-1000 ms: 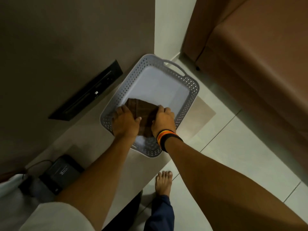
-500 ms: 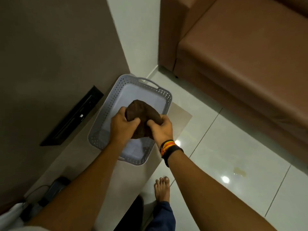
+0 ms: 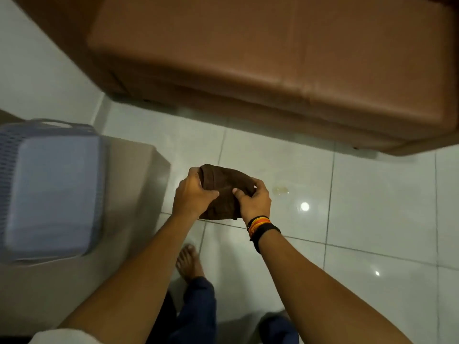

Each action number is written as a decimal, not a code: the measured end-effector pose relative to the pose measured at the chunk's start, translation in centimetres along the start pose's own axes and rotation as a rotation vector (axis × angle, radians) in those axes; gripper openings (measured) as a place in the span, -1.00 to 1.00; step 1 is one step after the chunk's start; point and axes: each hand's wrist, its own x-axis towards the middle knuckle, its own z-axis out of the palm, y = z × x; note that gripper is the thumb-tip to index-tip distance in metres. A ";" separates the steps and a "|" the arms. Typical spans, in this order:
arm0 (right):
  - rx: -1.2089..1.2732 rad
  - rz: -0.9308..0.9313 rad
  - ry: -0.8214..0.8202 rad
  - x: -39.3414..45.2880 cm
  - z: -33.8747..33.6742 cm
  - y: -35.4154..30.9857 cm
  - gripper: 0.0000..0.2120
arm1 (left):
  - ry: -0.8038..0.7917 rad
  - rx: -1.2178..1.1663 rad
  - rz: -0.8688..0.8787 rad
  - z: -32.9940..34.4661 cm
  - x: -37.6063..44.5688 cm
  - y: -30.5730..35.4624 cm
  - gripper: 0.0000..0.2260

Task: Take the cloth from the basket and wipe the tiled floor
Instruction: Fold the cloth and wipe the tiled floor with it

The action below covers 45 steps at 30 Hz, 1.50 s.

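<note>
A dark brown cloth (image 3: 221,184) is bunched up in the air above the white tiled floor (image 3: 380,209). My left hand (image 3: 192,194) grips its left side and my right hand (image 3: 253,199), with bands on the wrist, grips its right side. The grey perforated basket (image 3: 7,150) stands at the left on a beige surface (image 3: 134,170), with nothing in it. A small yellowish stain (image 3: 280,191) lies on the tile just right of my right hand.
A brown leather sofa (image 3: 273,58) fills the top and right of the view, its base close to the stain. My bare foot (image 3: 188,261) stands on the tiles below the hands. A white wall (image 3: 37,70) rises at the upper left.
Both hands lifted the cloth out of the basket and carried it right, over the tiles. The view swung right, so the basket now sits at the left edge.
</note>
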 end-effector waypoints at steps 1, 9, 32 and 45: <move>-0.008 0.026 0.031 1.3 -2.1 1.9 -0.60 | -0.031 0.018 -0.015 3.0 0.1 0.0 -0.42; -0.101 0.134 0.179 13.6 -13.4 16.4 -0.60 | -0.191 -0.017 -0.134 25.8 3.5 -4.0 -0.41; -0.994 -0.326 0.305 39.1 -3.3 34.8 -0.21 | -0.461 0.890 0.196 35.8 26.4 -16.3 0.69; -0.921 -0.210 0.261 43.1 -7.9 31.8 -0.11 | -0.532 0.892 0.074 35.5 26.6 -14.8 0.70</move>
